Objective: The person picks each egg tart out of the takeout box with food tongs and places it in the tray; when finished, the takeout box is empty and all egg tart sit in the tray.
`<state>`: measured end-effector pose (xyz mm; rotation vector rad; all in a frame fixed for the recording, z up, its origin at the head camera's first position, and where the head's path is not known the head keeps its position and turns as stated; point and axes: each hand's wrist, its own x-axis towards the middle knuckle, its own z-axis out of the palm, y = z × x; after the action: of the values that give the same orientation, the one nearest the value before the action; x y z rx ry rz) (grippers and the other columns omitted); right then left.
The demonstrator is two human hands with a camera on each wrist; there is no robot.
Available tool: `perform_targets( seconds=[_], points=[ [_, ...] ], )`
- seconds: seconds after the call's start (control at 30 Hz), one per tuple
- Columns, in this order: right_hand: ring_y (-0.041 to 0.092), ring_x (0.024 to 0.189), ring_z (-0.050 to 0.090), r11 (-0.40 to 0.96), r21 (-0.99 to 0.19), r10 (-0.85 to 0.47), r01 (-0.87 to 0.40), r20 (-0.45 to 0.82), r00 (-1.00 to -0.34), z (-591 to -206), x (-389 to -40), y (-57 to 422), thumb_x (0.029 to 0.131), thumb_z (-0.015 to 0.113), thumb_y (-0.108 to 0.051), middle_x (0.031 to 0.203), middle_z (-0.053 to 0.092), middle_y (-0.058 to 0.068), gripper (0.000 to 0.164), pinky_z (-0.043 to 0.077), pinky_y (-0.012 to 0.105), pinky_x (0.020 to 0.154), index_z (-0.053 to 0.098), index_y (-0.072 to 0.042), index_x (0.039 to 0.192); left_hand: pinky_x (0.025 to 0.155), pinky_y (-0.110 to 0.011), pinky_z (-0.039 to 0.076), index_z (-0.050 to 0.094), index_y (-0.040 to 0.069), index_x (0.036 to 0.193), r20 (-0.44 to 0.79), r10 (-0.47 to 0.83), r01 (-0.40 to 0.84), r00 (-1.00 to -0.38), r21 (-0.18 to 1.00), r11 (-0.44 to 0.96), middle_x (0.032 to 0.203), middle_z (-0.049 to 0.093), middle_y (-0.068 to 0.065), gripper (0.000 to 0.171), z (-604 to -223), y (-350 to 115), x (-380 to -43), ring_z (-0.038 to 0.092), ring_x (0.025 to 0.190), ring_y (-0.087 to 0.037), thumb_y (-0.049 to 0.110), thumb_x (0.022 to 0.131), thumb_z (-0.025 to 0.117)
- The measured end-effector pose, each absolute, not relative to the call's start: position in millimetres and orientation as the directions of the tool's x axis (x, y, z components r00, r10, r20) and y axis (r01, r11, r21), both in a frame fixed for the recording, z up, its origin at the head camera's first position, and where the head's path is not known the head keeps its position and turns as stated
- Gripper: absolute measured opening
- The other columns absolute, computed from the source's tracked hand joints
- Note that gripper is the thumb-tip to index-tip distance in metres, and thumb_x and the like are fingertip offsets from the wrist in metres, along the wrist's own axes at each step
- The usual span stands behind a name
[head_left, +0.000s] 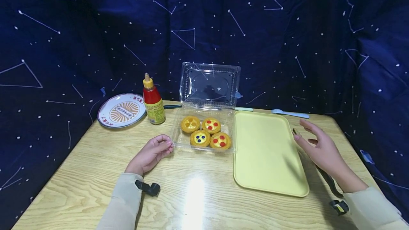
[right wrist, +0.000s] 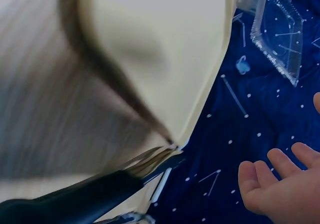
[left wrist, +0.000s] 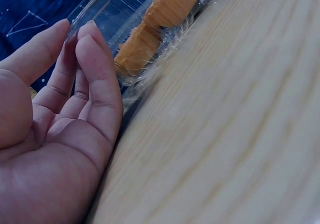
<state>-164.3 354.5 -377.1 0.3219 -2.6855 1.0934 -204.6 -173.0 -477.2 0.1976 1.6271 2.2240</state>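
Note:
In the head view a clear plastic clamshell container [head_left: 179,138] stands with its lid [head_left: 210,85] raised. Several small tarts [head_left: 200,138] lie inside, topped with red, dark blue or yellow pieces. My left hand [head_left: 153,153] pinches the near left corner of the container; the left wrist view has the fingertips at its rim. To the right, my right hand [head_left: 322,150] is held in the air with fingers apart, holding nothing. Below it a long utensil with a black handle [right wrist: 95,196] lies beside the tray's right edge, partly hidden by the hand in the head view; its kind is unclear.
A pale yellow tray [head_left: 266,152] lies right of the container. At the left are a patterned white plate [head_left: 123,111] and a red sauce bottle with a yellow cap [head_left: 154,102]. A light blue fork [head_left: 289,113] and pale green handle [head_left: 243,109] lie along the back edge.

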Motion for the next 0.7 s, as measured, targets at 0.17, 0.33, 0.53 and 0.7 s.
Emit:
perform_targets(
  seconds=[0.17, 0.33, 0.53, 0.7],
  points=[
    [0.049, 0.132, 0.034, 0.762, -0.611, -0.064, -0.216, 0.261, -0.963, -384, -157, 368, 0.098, 0.063, -0.027, 0.149, 0.038, 0.025, 0.064, 0.044, 0.026, 0.097, 0.035, -0.003, 0.151, 0.079, -0.023, 0.054, 0.057, 0.006, 0.103, -0.103, 0.382, -0.215, -0.918, 0.941, -0.263, 0.095, 0.062, -0.004, 0.003, -478, -174, -205, 0.061, 0.087, -0.012, 0.007, 0.102, 0.054],
    [0.056, 0.133, 0.028, 0.797, -0.582, -0.031, -0.161, 0.227, -0.973, -395, -153, 385, 0.098, 0.063, -0.031, 0.151, 0.028, 0.033, 0.071, 0.033, 0.073, 0.092, 0.028, 0.000, 0.152, 0.079, -0.023, 0.054, 0.057, 0.007, 0.103, -0.104, 0.382, -0.216, -0.918, 0.940, -0.263, 0.094, 0.062, -0.004, 0.003, -479, -173, -206, 0.062, 0.087, -0.012, 0.008, 0.102, 0.054],
    [0.059, 0.135, 0.019, 0.811, -0.556, -0.053, -0.183, 0.242, -0.969, -409, -149, 402, 0.097, 0.063, -0.030, 0.150, 0.025, 0.038, 0.078, 0.017, 0.076, 0.102, 0.021, 0.003, 0.154, 0.079, -0.022, 0.055, 0.057, 0.006, 0.104, -0.112, 0.374, -0.220, -0.921, 0.940, -0.261, 0.095, 0.062, -0.004, 0.003, -479, -173, -206, 0.062, 0.087, -0.012, 0.008, 0.102, 0.055],
    [0.060, 0.136, 0.014, 0.838, -0.520, -0.042, -0.164, 0.239, -0.970, -419, -146, 411, 0.097, 0.063, -0.031, 0.150, 0.022, 0.038, 0.080, 0.012, 0.078, 0.101, 0.018, 0.000, 0.155, 0.080, -0.023, 0.055, 0.057, 0.006, 0.104, -0.118, 0.372, -0.226, -0.921, 0.939, -0.261, 0.095, 0.062, -0.004, 0.004, -477, -173, -205, 0.062, 0.087, -0.012, 0.008, 0.101, 0.055]
  ],
)
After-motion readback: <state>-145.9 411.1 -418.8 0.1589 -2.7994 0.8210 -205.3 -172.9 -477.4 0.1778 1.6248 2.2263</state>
